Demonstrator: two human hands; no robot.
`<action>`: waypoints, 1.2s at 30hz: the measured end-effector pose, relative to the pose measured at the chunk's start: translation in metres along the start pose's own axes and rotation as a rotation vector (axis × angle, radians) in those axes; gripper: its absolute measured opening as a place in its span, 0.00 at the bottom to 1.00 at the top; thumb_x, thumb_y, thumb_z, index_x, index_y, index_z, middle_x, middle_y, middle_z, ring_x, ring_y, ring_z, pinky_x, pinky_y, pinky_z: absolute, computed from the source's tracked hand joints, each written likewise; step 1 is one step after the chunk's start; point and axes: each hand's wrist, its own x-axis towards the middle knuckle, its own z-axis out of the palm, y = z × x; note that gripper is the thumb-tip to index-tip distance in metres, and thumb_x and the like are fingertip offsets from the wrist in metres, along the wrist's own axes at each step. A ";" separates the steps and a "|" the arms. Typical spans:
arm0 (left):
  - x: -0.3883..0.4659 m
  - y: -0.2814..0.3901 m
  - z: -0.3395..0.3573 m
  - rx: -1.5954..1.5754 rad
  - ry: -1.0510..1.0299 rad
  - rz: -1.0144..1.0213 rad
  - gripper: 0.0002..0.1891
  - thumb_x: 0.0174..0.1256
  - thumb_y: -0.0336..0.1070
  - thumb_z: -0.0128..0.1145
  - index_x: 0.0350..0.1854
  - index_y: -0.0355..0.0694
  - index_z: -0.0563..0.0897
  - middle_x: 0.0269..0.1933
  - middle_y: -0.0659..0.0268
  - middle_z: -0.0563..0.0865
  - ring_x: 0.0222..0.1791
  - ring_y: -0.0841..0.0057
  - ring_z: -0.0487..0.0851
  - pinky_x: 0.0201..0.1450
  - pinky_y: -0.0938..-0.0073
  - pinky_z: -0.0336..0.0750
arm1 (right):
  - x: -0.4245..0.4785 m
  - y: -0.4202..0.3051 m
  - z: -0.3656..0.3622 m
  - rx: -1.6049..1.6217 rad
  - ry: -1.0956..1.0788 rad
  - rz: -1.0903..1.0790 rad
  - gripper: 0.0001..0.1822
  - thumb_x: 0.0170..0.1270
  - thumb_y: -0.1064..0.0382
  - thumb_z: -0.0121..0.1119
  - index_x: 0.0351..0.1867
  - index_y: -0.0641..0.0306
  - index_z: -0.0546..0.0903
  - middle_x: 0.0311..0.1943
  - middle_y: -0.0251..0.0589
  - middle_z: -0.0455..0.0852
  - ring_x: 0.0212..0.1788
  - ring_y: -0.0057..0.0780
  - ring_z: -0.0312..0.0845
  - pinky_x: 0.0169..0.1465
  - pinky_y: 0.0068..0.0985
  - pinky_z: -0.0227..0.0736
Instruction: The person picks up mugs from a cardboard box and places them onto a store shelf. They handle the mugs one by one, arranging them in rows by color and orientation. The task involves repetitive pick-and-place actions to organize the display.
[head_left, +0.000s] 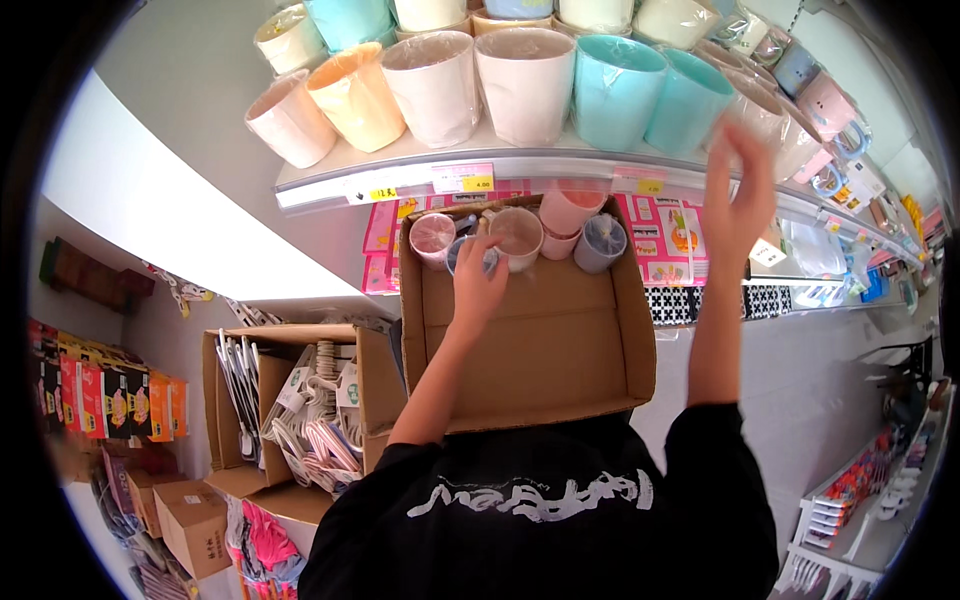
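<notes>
My left hand (480, 281) reaches into an open cardboard box (525, 352), its fingers over a small blue cup (489, 262) and close to a beige cup (516, 238). Whether they grip a rim I cannot tell. Along the box's far side stand a pink cup (433, 238) on the left, two stacked pink cups (570, 210) and a grey-blue cup (600, 244) on the right, several in clear plastic. My right hand (741, 187) is raised and blurred before the shelf's right part, fingers apart, with nothing seen in it. Beside its fingertips stand wrapped beige cups (756, 101).
A shelf (540, 161) with price tags carries rows of wrapped cups, among them turquoise ones (619, 90). Pink printed packs (667, 232) lie on the level below. At left stands a carton (375, 382) of clothes hangers (319, 420). A white panel (195, 202) slants beside the shelf.
</notes>
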 end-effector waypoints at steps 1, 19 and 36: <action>-0.005 -0.006 0.003 0.061 -0.020 0.002 0.25 0.57 0.29 0.64 0.60 0.40 0.75 0.54 0.55 0.79 0.55 0.60 0.78 0.56 0.57 0.72 | -0.033 -0.006 -0.003 0.029 -0.040 0.041 0.10 0.62 0.73 0.60 0.45 0.67 0.82 0.41 0.44 0.87 0.40 0.31 0.84 0.51 0.27 0.76; -0.041 -0.024 0.013 0.692 -0.341 -0.006 0.54 0.50 0.42 0.70 0.79 0.46 0.51 0.76 0.48 0.57 0.77 0.53 0.55 0.74 0.37 0.47 | -0.167 0.070 0.112 0.243 -0.353 0.693 0.49 0.46 0.59 0.78 0.68 0.70 0.63 0.60 0.59 0.74 0.62 0.51 0.72 0.63 0.40 0.68; -0.050 0.050 0.015 -1.189 -0.296 -0.744 0.48 0.62 0.55 0.63 0.78 0.43 0.51 0.77 0.57 0.59 0.75 0.59 0.63 0.72 0.53 0.63 | -0.205 -0.016 0.023 1.148 -0.206 0.957 0.52 0.53 0.58 0.74 0.76 0.62 0.54 0.68 0.50 0.69 0.70 0.41 0.65 0.71 0.38 0.61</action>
